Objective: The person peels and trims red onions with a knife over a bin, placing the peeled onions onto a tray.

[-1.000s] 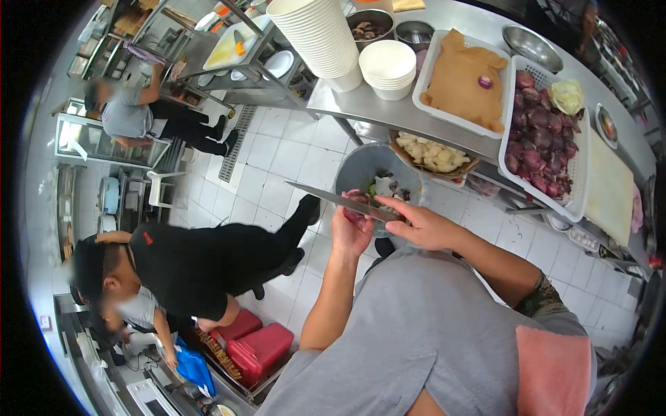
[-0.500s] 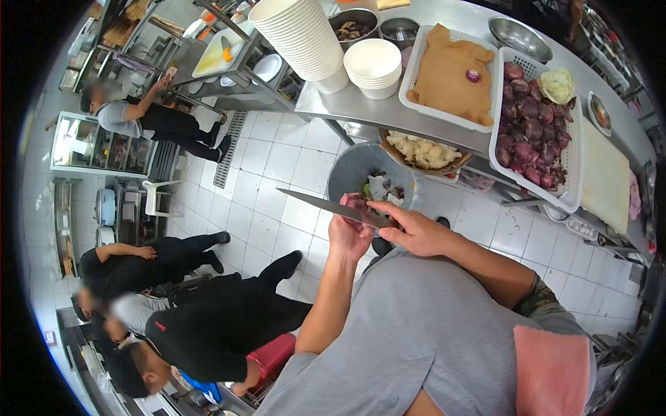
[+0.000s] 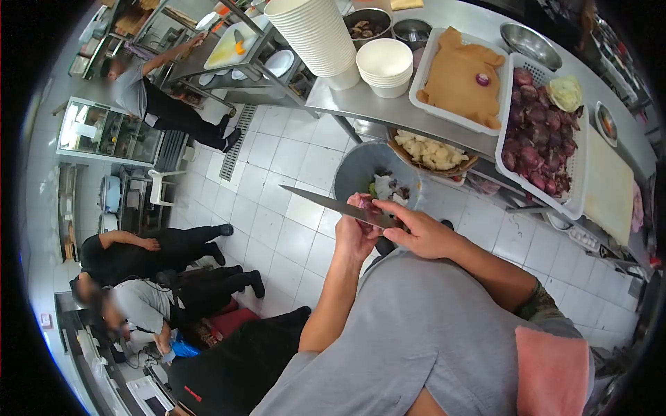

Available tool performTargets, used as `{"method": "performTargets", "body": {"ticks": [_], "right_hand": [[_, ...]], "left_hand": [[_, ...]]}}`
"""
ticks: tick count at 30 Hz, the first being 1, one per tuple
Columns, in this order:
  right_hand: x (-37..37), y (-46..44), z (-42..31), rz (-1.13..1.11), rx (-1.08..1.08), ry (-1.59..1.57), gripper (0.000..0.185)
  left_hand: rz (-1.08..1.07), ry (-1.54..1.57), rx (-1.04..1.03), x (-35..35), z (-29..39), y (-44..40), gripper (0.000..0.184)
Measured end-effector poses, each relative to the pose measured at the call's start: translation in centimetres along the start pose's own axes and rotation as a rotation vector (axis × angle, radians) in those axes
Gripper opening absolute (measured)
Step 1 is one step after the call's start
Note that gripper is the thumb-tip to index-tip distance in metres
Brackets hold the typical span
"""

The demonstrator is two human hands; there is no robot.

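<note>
My left hand (image 3: 355, 236) is closed around a red onion (image 3: 360, 201), which is partly covered by the blade and my fingers. My right hand (image 3: 427, 234) grips a long kitchen knife (image 3: 326, 202), its handle hidden in the palm and its tip pointing left. The blade lies across the onion, with my right thumb and fingers close to it. Below both hands stands a round grey bin (image 3: 345, 175) with white and purple scraps inside. To the right, a white basket (image 3: 501, 149) holds many red onions (image 3: 540, 139) and a pale cabbage-like piece (image 3: 565, 93).
On the steel table (image 3: 333, 100) are stacked white tubs (image 3: 312, 41), metal bowls (image 3: 531, 45), a tray lined with brown material (image 3: 458, 76) bearing one small onion, and a cutting board (image 3: 608, 177). A basket of pale chunks (image 3: 433, 151) sits underneath. Several people stand at left.
My hands, the onion and the knife keep nearly the same pose. The view has shifted slightly. At lower left, a person in black has moved toward the bottom, uncovering another person in grey.
</note>
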State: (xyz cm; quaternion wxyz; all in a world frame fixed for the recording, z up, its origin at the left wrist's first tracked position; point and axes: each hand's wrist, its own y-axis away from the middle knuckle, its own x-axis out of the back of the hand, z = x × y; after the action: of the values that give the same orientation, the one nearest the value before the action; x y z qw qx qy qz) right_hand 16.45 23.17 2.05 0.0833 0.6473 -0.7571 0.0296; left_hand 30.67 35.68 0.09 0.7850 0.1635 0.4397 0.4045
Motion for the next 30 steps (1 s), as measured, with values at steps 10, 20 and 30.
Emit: {"method": "performTargets", "body": {"ticks": [10, 20, 30], "right_hand": [[-1.0, -1.1, 0.9, 0.13, 0.092, -0.093, 0.058], [-0.8, -2.3, 2.3, 0.159, 0.114, -0.056, 0.052], [1.5, -3.7, 0.2, -0.125, -0.343, -0.501, 0.048]], "left_hand": [[0.043, -0.119, -0.175, -1.4, -0.6, 0.3, 0.025], [0.085, -0.067, -0.067, -0.7, 0.0, 0.3, 0.027], [0.102, -0.167, -0.114, 0.4, 1.7, -0.3, 0.023]]}}
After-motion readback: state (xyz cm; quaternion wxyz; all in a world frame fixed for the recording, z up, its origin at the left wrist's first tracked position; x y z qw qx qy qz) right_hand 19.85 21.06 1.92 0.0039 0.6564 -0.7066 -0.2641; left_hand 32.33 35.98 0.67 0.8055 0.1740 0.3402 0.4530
